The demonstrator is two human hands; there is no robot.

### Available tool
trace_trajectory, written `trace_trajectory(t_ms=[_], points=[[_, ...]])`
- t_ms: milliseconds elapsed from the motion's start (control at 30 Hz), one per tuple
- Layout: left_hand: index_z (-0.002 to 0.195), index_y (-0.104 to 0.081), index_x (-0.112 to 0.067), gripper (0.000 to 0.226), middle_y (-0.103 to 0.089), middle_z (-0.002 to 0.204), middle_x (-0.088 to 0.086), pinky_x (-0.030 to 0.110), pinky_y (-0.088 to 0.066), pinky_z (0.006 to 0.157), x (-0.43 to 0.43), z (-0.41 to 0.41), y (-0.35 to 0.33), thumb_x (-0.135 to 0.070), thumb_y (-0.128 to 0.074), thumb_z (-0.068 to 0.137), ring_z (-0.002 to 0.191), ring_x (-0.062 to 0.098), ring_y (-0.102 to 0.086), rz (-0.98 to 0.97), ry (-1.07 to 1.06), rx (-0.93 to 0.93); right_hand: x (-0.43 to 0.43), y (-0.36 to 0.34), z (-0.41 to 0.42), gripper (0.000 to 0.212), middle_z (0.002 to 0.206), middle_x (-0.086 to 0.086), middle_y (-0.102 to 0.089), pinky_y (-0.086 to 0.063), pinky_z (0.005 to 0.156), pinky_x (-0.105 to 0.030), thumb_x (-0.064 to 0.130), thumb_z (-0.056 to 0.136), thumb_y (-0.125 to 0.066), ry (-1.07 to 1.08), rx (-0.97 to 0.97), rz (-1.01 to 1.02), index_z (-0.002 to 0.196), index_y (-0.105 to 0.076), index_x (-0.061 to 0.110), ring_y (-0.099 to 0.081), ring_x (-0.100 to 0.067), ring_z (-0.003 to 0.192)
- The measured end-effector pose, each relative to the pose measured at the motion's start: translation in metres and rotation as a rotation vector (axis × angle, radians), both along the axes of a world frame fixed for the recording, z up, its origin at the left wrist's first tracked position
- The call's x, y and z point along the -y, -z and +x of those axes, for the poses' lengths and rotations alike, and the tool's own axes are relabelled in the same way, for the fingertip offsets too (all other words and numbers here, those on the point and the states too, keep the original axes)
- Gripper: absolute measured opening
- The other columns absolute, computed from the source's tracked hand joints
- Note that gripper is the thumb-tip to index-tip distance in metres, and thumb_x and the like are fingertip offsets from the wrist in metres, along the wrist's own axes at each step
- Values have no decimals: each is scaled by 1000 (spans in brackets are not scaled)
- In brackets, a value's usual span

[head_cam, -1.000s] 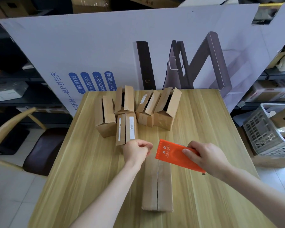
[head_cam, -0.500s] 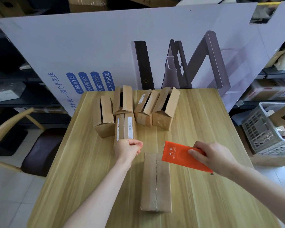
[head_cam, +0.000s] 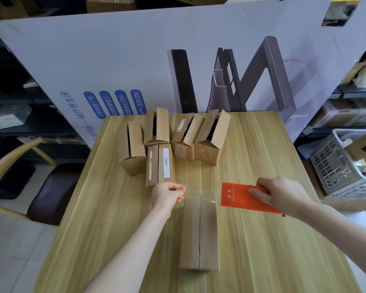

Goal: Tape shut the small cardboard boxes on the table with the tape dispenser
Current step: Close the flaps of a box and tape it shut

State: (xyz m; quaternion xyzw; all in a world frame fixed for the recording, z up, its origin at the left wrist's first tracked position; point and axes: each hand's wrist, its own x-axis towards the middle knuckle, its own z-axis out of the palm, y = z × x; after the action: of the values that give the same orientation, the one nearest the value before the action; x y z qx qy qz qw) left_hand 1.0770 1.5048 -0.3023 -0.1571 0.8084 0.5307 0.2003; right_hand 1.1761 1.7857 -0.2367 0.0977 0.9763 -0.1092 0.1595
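A shut cardboard box lies lengthwise on the wooden table, with a glossy strip of clear tape over its far end. My left hand hovers at the box's far left corner, fingers curled, with nothing visible in it. To the right of the box's far end, my right hand grips the orange tape dispenser just above the table. Behind stand several small boxes with raised flaps, and a labelled box with its flaps down lies in front of them.
A large white printed carton stands upright along the table's far edge. A grey plastic basket holding cardboard sits on the floor to the right. A wooden chair with a dark seat is at the left.
My left hand has drawn away from the box's far end to the left. My right hand has carried the dispenser to the right, off the box.
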Motion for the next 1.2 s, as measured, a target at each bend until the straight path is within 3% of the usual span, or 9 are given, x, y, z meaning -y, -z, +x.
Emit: trace_trajectory(t_ms=[133, 267, 433, 633, 800, 933, 1200], points=[[92, -75, -10, 13, -73, 86, 2, 23, -52, 64, 1, -3, 8, -1, -70, 83, 68, 15, -64, 19, 45, 79, 1, 9, -15, 38, 69, 6, -61, -48, 38, -22, 63, 91, -39, -22, 4, 42, 78, -54, 30, -62, -11, 45], [78, -77, -23, 9, -74, 90, -9, 35, -56, 86, 6, -8, 16, -14, -77, 78, 92, 15, -67, -44, 21, 57, 4, 17, -22, 38, 70, 9, -60, -43, 38, -20, 63, 91, -39, -33, 15, 17, 83, -57, 30, -65, -13, 53], [74, -73, -19, 10, -74, 74, 2, 38, -60, 79, 2, -7, 27, -12, -75, 81, 68, 18, -70, -65, 17, 92, 8, 21, -28, 39, 75, 6, -61, -47, 43, -21, 61, 93, -38, -50, 69, 51, 90, -58, 28, -59, -7, 46], [77, -71, -19, 11, -73, 77, 5, 31, -59, 74, -1, -12, 33, -11, -73, 84, 63, 16, -67, -100, 51, 62, 7, 28, -37, 40, 76, 5, -61, -51, 44, -23, 61, 93, -37, -43, 103, 30, 88, -58, 27, -64, -13, 47], [81, -72, -18, 8, -73, 75, 5, 30, -59, 75, -4, -14, 41, -11, -71, 84, 60, 13, -66, -145, 91, 79, 7, 32, -43, 43, 77, 4, -61, -46, 47, -22, 60, 94, -37, -72, 107, 91, 93, -61, 24, -53, -4, 50], [86, -73, -14, 8, -71, 75, 4, 14, -49, 55, -6, -12, 47, -7, -70, 84, 59, 10, -63, -148, 91, 83, 5, 36, -44, 44, 78, 4, -61, -42, 46, -21, 59, 95, -37, -81, 127, 100, 93, -61, 23, -49, -3, 49], [93, -76, -10, 12, -71, 79, -3, 23, -57, 67, -7, -13, 61, -6, -71, 82, 64, 12, -66, -119, 40, 105, 3, 51, -46, 43, 83, 1, -63, -46, 48, -26, 58, 96, -35, -39, 170, 79, 95, -61, 23, -52, -7, 42]])
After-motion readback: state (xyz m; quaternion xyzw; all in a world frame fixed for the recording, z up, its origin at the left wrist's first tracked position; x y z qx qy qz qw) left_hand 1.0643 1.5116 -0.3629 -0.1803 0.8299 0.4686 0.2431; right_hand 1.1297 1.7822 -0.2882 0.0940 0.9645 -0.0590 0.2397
